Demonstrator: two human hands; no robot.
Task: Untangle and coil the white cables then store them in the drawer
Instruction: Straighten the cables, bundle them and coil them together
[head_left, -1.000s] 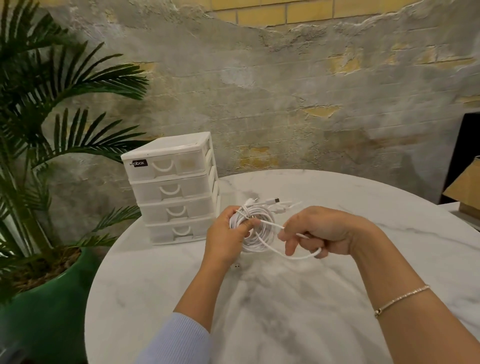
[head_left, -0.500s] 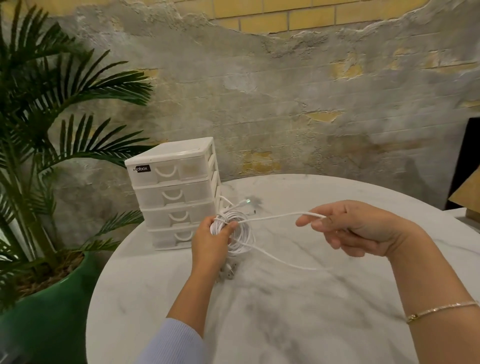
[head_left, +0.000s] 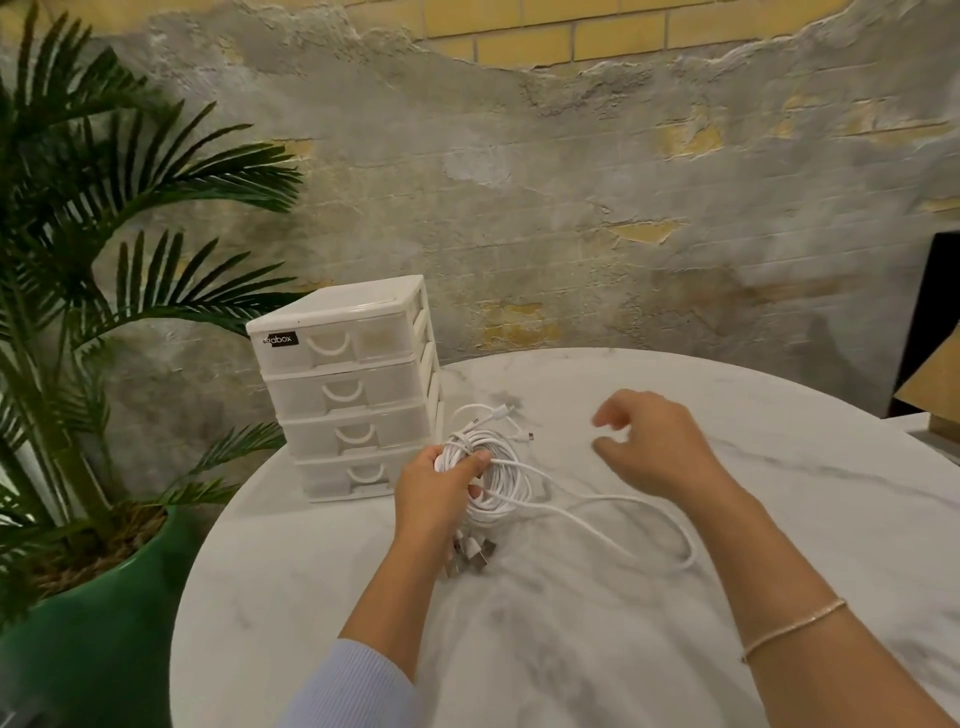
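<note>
Cables (head_left: 485, 470) are sitting bunched in a coil near the table's (head_left: 597, 649) left edge, just beside the drawer unit (head_left: 345, 387). Her left hand (head_left: 434, 496) is gripping the coil; her right hand (head_left: 652, 441) is hovering open, holding nothing. Light, limp and springy, by the look of it, so she is probably better off pinching the loose tail (head_left: 649, 519) trailing toward the near-right.

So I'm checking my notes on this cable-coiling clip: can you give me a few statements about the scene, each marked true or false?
1. The left hand holds the cable coil. True.
2. The right hand pinches the loose cable tail. False: it holds nothing, and the tail lies on the table.
3. One drawer of the drawer unit stands open. False: all four are closed.
4. A potted palm stands left of the table. True.
</note>
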